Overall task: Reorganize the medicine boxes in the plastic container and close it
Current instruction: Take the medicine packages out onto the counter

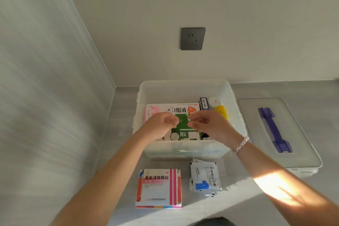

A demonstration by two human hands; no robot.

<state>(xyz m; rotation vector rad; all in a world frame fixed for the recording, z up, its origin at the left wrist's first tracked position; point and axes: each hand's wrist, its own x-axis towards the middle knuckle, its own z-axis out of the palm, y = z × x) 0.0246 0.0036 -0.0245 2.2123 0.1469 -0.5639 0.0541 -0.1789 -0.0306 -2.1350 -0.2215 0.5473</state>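
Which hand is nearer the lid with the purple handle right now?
Right. The right hand hovers over the container's middle, on the side toward the lid lying on the counter. The left hand is farther away, over the container's left part.

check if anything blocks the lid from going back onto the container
Yes. Both hands, left hand and right hand, hover over the open translucent plastic container. The clear lid with purple handle lies on the counter to its right, with nothing on it.
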